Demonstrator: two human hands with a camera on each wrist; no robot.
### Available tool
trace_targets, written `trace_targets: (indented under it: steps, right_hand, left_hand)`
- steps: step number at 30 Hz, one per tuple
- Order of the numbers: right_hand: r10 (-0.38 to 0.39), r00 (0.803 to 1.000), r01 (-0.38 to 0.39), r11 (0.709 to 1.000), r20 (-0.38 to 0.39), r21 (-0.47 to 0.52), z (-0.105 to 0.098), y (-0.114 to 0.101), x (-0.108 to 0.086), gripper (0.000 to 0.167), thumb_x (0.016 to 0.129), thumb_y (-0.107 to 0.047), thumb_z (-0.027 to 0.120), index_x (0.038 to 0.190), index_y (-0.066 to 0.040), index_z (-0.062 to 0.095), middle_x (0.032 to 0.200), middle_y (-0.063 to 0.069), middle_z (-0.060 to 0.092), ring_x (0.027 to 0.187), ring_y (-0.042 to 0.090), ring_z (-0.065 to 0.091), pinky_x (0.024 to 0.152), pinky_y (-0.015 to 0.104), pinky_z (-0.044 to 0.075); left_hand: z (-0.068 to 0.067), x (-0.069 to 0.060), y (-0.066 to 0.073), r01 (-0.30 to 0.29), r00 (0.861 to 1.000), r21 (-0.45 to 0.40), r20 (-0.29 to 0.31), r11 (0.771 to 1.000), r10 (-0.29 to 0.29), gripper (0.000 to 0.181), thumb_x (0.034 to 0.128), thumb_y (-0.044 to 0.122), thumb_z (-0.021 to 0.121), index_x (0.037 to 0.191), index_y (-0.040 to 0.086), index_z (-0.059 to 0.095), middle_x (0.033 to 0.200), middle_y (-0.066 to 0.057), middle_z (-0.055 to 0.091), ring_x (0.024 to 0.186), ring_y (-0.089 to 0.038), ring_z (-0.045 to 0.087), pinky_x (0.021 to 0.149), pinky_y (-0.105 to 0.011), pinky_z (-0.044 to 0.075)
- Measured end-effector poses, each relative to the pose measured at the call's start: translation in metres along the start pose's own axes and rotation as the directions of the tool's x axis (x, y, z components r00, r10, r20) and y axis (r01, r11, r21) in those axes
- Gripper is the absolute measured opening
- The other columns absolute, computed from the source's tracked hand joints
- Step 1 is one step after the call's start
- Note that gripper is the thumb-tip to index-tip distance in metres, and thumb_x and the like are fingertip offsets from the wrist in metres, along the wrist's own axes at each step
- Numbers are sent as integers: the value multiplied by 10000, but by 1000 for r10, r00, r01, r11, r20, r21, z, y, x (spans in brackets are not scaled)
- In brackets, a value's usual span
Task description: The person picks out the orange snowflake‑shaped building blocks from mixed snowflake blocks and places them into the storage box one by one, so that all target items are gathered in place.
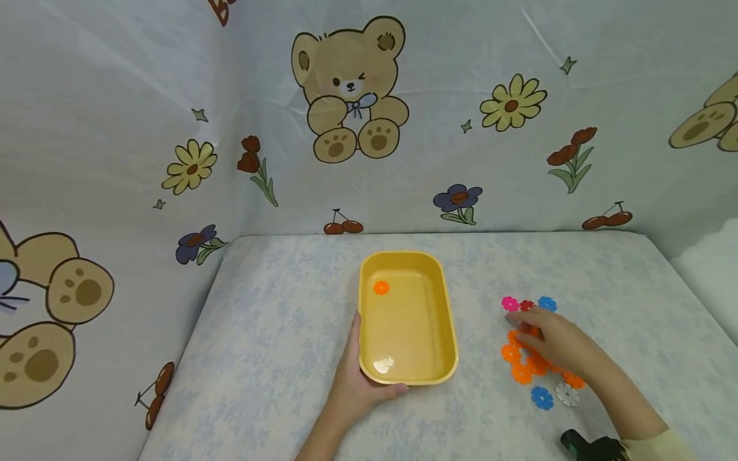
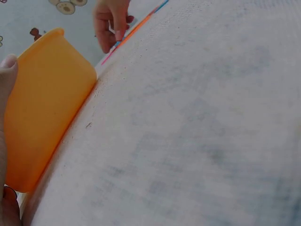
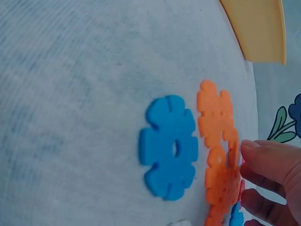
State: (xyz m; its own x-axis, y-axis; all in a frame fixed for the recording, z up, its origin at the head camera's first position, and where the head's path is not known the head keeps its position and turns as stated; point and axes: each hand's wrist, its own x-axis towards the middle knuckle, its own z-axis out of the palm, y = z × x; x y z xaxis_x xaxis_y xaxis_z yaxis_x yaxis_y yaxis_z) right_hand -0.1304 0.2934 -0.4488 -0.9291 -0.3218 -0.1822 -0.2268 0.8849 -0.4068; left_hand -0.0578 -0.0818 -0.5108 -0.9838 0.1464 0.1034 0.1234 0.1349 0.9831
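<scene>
On the left side and near corner of the yellow tray (image 1: 408, 320), the left hand (image 1: 353, 384) holds on, thumb along the near rim. In the left wrist view the tray (image 2: 47, 103) rests on the table, that hand (image 2: 7, 94) at the edge. One orange flower piece (image 1: 381, 288) lies inside the tray. The right hand (image 1: 556, 339) is over a cluster of orange flower pieces (image 1: 521, 373), thumb and forefinger apart. In the right wrist view its fingers (image 3: 268, 165) are bent beside the orange pieces (image 3: 214, 113); contact is unclear.
Pink (image 1: 510, 304), red (image 1: 527, 305) and blue (image 1: 548, 303) pieces lie beyond the right hand. A blue piece (image 1: 542, 397) and a clear one (image 1: 567, 394) lie nearer. A dark object (image 1: 588, 446) is by the right sleeve. Printed cloth (image 1: 426, 179) hangs behind the table.
</scene>
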Motion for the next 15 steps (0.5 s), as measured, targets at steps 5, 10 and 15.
trace_targets:
  steps: [5, 10, 15]
  right_hand:
    - [15, 999, -17, 999, 32, 43, 4, 9, -7, 441, 898, -253, 729, 1314, -131, 646, 1425, 325, 467, 1267, 547, 455, 957, 685, 442]
    - [5, 1000, -6, 997, 16, 78, 7, 13, -10, 380, 897, -282, 731, 1253, -159, 677, 1429, 312, 470, 1283, 544, 439, 973, 695, 425]
    - [-13, 1000, 12, 997, 10, 81, 8, 16, -11, 373, 888, -285, 743, 1239, -171, 684, 1389, 261, 525, 1235, 481, 507, 959, 650, 470]
  left_hand:
    - [0, 1, 2, -4, 1000, 7, 2, 1000, 4, 1366, 662, 269, 944, 1604, 293, -45, 1682, -17, 109, 1506, -254, 263, 1157, -163, 263]
    - [0, 1, 3, 21, 1000, -1, -6, 1000, -21, 1375, 643, 261, 954, 1599, 337, -30, 1681, 18, 117, 1512, -209, 252, 1169, -177, 259]
    - [0, 0, 3, 14, 1000, -17, -3, 1000, -14, 1376, 645, 251, 953, 1603, 315, -33, 1682, 11, 116, 1509, -215, 260, 1167, -169, 262]
